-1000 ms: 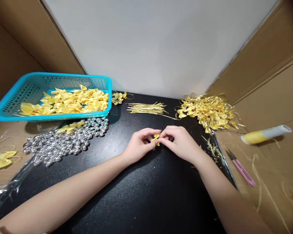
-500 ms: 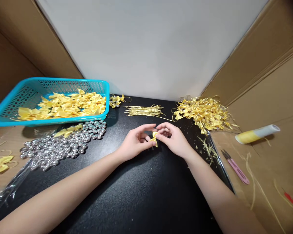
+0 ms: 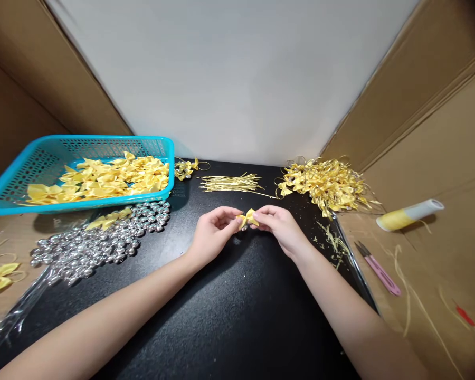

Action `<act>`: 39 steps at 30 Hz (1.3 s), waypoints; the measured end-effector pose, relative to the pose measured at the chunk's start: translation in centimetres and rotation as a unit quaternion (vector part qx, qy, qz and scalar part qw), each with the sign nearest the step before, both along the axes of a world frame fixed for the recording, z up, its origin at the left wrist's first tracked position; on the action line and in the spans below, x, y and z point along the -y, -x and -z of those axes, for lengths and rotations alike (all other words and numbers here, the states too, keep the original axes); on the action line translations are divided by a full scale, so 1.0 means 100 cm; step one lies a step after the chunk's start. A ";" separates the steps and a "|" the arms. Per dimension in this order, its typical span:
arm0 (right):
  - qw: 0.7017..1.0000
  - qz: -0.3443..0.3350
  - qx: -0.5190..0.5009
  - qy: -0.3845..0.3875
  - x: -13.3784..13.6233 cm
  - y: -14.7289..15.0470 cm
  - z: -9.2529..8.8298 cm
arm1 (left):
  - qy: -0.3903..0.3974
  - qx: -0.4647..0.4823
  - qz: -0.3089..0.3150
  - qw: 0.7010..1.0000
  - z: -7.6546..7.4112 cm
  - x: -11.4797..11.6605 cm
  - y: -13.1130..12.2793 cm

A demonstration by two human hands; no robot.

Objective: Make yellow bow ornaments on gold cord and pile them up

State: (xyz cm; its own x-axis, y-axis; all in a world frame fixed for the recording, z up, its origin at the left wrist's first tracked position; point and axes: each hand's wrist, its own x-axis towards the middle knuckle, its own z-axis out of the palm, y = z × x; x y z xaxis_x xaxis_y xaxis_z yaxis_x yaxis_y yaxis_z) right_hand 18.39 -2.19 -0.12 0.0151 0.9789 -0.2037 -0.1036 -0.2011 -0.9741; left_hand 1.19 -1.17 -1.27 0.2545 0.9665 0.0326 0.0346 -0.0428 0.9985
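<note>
Left hand (image 3: pixel 211 236), right hand (image 3: pixel 282 228) — fingers (image 3: pixel 236 221) tip to tip.

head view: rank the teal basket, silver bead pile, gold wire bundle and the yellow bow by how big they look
1. teal basket
2. silver bead pile, clearly smaller than the basket
3. gold wire bundle
4. yellow bow, smallest, though nearer the camera than the wires

A blue basket (image 3: pixel 79 202) of yellow bows sits by the black mat's (image 3: pixel 229 316) far left corner, with shiny silver bells (image 3: pixel 98 245) on the mat's left edge. Thin gold wires (image 3: pixel 229 182) lie at its far edge, and a bow pile (image 3: pixel 324 182) at its far right corner. Pink scissors (image 3: pixel 378 268) and a tube (image 3: pixel 409 215) lie past its right edge.
</note>
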 end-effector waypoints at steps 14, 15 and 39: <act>0.880 -0.163 0.394 -0.209 0.008 -0.016 -0.029 | -0.115 -0.149 0.040 0.981 -0.006 -0.002 0.005; 0.882 -0.166 0.393 -0.199 0.008 -0.016 -0.029 | -0.119 -0.161 0.055 0.978 -0.007 -0.003 0.006; 0.920 -0.222 0.299 -0.123 0.005 -0.015 -0.021 | -0.201 -0.275 0.298 0.892 -0.015 -0.019 0.020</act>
State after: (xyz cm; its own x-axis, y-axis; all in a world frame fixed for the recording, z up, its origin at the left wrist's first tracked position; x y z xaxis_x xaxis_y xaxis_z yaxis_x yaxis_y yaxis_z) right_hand 19.89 -2.74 2.03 -0.3594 0.9312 -0.0608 0.5054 0.1395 -0.8515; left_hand -0.82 0.70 0.21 0.8031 0.5931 0.0577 0.3667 -0.5682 0.7367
